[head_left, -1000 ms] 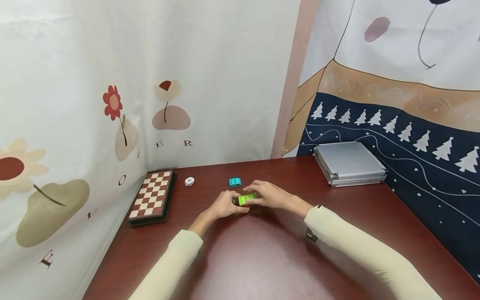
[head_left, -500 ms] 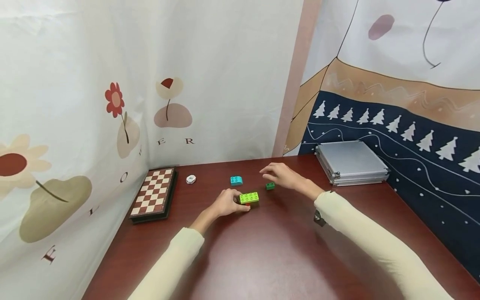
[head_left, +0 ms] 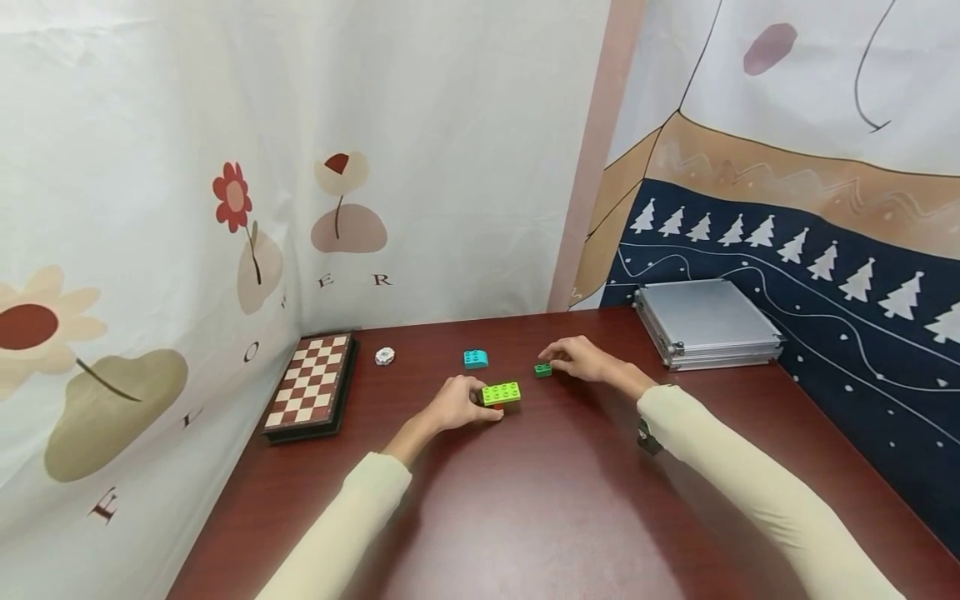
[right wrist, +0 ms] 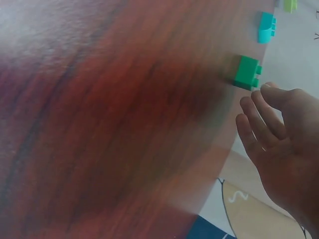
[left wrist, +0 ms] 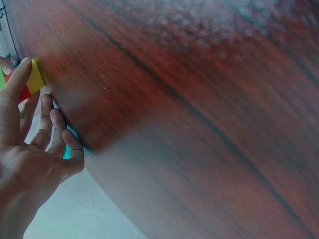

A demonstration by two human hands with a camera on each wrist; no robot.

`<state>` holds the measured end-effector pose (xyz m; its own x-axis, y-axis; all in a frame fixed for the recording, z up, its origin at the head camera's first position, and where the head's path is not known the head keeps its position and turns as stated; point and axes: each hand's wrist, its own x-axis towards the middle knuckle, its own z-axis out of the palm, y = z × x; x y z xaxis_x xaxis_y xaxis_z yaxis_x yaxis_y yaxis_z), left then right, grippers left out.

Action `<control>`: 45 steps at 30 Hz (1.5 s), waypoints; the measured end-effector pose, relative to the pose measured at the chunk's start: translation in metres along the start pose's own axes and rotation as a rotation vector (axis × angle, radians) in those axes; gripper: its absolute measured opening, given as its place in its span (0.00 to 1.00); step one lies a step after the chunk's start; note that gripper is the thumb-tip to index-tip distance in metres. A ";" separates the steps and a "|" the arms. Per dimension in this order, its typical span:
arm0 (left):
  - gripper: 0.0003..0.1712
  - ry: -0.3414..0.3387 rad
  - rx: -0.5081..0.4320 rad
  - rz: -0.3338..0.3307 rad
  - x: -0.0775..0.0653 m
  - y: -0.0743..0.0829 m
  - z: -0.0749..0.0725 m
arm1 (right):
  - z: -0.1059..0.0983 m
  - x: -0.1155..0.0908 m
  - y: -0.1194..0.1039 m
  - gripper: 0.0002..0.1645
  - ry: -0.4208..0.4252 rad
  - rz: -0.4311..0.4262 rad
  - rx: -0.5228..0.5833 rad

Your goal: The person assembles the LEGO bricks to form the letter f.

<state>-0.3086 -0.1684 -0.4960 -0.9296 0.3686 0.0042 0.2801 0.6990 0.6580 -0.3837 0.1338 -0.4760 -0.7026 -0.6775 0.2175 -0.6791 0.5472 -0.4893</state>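
Observation:
In the head view my left hand (head_left: 454,405) grips a stack of toy building bricks, thumb on the near side. A lime-green brick (head_left: 501,393) tops it, with red showing below. The left wrist view also shows a yellow brick (left wrist: 37,79) in the stack, partly behind the fingers. My right hand (head_left: 583,360) reaches over the table beside a small dark green brick (head_left: 543,371). From the right wrist, fingertips (right wrist: 267,85) are right at that brick's studded side, the fingers loosely bent. A turquoise brick (head_left: 476,359) with a rounded end lies behind the stack.
On the left of the brown table (head_left: 510,508) lies a checkered board box (head_left: 309,385). Near it sits a small white round object (head_left: 385,357). Flat silver cases (head_left: 708,321) are stacked at the back right. Printed curtains (head_left: 450,167) hang behind the table.
My right hand has left the brick stack, moved right, and lowered toward the dark green brick, which was hidden at first. The left hand has kept its grip on the stack.

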 end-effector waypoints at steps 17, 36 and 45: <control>0.27 -0.001 0.007 0.008 0.000 0.000 0.000 | 0.010 -0.009 0.001 0.19 -0.019 -0.006 0.046; 0.28 0.006 0.011 0.009 -0.001 0.000 0.000 | 0.017 -0.001 -0.008 0.21 -0.098 0.038 0.027; 0.28 0.010 -0.006 0.005 -0.001 0.001 0.001 | 0.011 0.003 -0.019 0.22 -0.017 -0.016 0.012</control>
<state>-0.3074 -0.1674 -0.4960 -0.9304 0.3662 0.0150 0.2835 0.6932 0.6627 -0.3705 0.1156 -0.4756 -0.6882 -0.6942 0.2110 -0.6872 0.5304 -0.4964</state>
